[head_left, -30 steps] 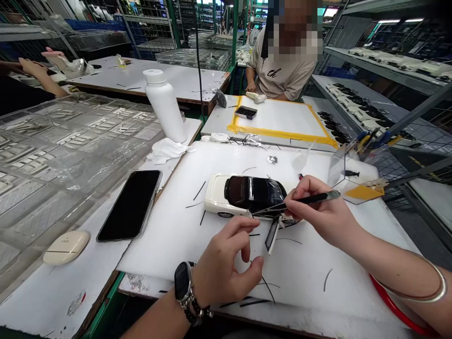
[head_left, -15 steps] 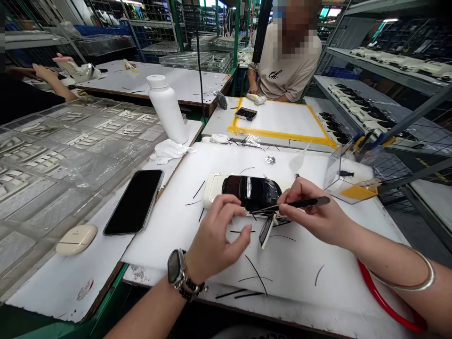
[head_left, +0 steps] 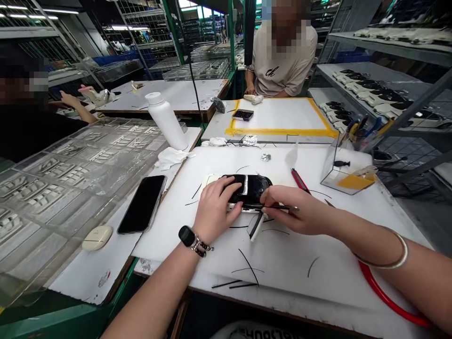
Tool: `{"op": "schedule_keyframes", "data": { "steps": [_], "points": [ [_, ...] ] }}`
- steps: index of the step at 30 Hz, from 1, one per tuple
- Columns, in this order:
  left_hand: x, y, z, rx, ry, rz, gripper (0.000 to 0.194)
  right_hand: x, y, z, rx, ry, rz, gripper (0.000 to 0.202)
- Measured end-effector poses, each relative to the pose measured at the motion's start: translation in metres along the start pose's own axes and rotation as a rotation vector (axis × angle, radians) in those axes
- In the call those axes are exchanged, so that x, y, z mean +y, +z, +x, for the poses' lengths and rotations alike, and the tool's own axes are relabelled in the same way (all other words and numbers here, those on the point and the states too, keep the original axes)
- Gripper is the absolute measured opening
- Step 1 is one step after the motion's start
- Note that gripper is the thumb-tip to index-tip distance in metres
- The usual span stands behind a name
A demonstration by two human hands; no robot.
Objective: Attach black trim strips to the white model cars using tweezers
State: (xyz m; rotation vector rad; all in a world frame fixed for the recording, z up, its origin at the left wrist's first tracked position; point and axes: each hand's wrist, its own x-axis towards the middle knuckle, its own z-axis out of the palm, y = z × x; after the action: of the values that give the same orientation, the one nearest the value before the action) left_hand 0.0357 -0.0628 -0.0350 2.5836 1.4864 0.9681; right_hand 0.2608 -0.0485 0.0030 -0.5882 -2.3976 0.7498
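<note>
A white model car with a dark roof and windows lies on the white foam sheet. Its near door stands swung out toward me. My left hand holds the car's left part, fingers over the roof and thumb at the near side. In my right hand, thumb and fingers pinch dark tweezers, their tip at the car's near side by the door opening; the exact contact is hidden. Thin black strips lie loose around the car.
A red utility knife lies behind my right hand, near a clear tool box. On the left are a phone, a beige case, a white bottle and a parts tray. A co-worker sits opposite.
My left hand has come down from beside the car onto its roof. My right hand has shifted slightly left with the tweezers. The red knife now shows behind it.
</note>
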Motion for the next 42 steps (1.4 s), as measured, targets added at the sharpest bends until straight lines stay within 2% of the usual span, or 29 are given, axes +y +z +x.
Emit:
{"op": "schedule_keyframes", "data": {
  "steps": [10,29,42],
  "points": [
    [0.002,0.003,0.001,0.034,0.0,0.012,0.035,0.005,0.0,-0.009,0.024,-0.001,0.011,0.01],
    [0.002,0.004,0.0,0.043,0.001,0.015,0.036,0.01,0.003,-0.011,0.078,0.092,0.017,0.009],
    [0.002,0.005,-0.001,0.045,0.002,0.022,0.036,0.012,0.005,-0.013,0.056,0.087,0.057,0.01]
  ]
}}
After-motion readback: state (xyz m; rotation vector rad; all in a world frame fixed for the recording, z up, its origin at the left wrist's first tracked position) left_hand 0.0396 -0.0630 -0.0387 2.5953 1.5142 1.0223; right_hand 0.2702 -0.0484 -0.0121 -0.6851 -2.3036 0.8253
